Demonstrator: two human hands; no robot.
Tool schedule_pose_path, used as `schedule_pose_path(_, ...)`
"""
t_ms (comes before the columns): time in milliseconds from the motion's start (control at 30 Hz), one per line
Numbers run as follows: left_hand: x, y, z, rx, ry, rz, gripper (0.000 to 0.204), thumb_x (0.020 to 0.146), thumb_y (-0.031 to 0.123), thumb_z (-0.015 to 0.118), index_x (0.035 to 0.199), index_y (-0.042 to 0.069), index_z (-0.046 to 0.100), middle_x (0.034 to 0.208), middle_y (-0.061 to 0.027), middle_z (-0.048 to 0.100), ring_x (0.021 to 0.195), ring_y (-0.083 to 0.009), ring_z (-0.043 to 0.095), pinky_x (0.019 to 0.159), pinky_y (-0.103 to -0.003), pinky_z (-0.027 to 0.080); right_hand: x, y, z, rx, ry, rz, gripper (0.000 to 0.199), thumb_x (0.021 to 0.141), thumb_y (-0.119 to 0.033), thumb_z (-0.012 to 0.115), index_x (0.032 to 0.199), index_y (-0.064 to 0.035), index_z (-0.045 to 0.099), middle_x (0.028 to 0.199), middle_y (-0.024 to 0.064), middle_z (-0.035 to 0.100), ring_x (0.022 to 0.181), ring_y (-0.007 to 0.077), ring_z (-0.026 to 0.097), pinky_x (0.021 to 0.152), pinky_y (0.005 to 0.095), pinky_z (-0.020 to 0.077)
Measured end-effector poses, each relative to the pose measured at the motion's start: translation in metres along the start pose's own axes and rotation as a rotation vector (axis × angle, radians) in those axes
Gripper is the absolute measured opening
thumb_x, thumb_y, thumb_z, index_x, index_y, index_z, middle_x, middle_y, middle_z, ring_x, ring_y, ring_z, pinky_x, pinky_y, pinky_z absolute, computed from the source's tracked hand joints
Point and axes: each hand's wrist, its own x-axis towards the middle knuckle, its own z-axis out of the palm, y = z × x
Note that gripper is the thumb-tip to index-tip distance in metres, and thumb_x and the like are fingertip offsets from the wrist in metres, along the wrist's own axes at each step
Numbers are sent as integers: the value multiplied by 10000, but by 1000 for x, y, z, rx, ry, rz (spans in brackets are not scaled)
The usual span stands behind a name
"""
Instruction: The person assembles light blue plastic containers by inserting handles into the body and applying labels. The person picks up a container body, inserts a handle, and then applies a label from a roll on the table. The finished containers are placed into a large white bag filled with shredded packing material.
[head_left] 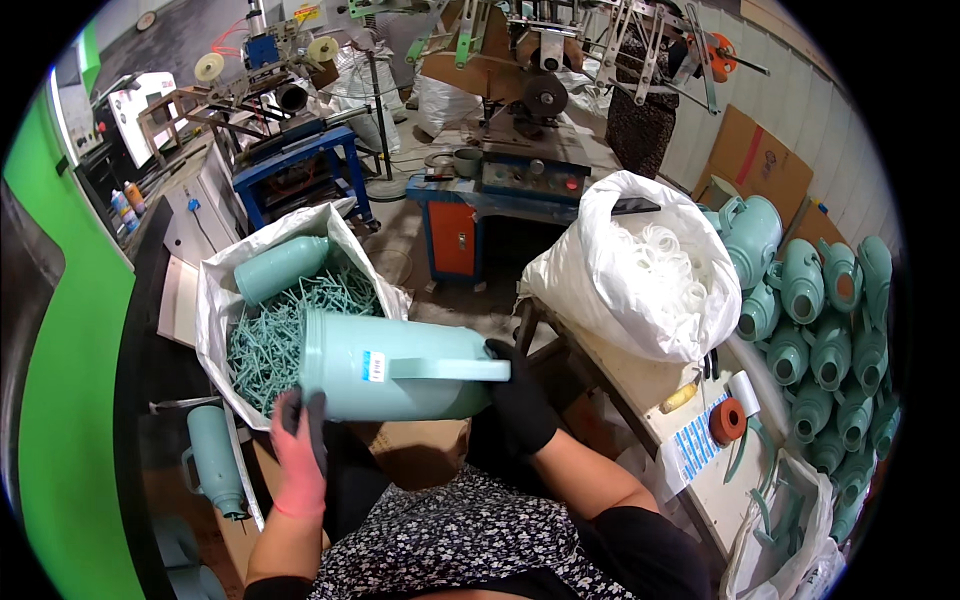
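A large pale-teal thermos jug (345, 350) lies sideways in front of me, its handle toward me and a small blue-and-white sticker on its side. My left hand (301, 450), in a pink and dark glove, holds the jug's wide end at the left, from below. My right hand (522, 402), in a black glove, grips its other end beside the handle; part of that hand is hidden behind the jug. Behind the jug stands a white sack (215, 300) full of thin teal plastic scraps (265, 345), with another teal jug body (283, 270) lying on top.
At the right, a white sack (565, 255) of white rings stands on a bench with a sticker sheet (703, 440) and a brown tape roll (727, 421). Several teal jugs (803, 280) are stacked beyond. Another jug (213, 460) lies at lower left. Machines (535, 165) stand ahead near a person.
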Motion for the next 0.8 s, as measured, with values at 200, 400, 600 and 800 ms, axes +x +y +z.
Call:
schedule_pose_path(200, -1, -36, -11, -86, -171, 44, 568, 852, -28, 514, 1394, 4, 350, 1354, -144, 460, 1258, -240, 447, 1060, -360, 329, 38, -43, -27, -261, -60, -1135, 505, 693, -112, 713, 1169, -69, 549, 1095, 156, 581, 1004, 347, 541, 947, 503, 395)
schedule_pose_path(400, 32, 42, 40, 2, -701, 460, 875, 684, 46, 611, 1479, 69, 247, 1471, -116, 319, 1340, -261, 332, 1105, -384, 265, -19, -54, 45, -360, -331, -1414, 418, 736, -119, 642, 1146, -149, 569, 1222, 118, 530, 1262, 355, 434, 1068, 596, 278)
schedule_pose_path(600, 26, 43, 61, 84, -662, 290, 770, 702, 23, 587, 1432, 43, 341, 1388, -134, 387, 1249, -283, 420, 1083, -384, 293, -53, -49, -52, -800, -319, -702, 252, 804, -174, 613, 1031, -65, 596, 1166, 182, 546, 1090, 385, 509, 927, 458, 413)
schedule_pose_path(800, 29, 31, 31, 85, -518, 263, 796, 681, 18, 556, 1439, 24, 314, 1413, -136, 366, 1283, -280, 389, 1086, -388, 296, -133, 157, -364, -631, 1151, -240, 506, 834, -81, 544, 1319, 12, 434, 1290, 197, 515, 1225, 302, 467, 1044, 380, 363)
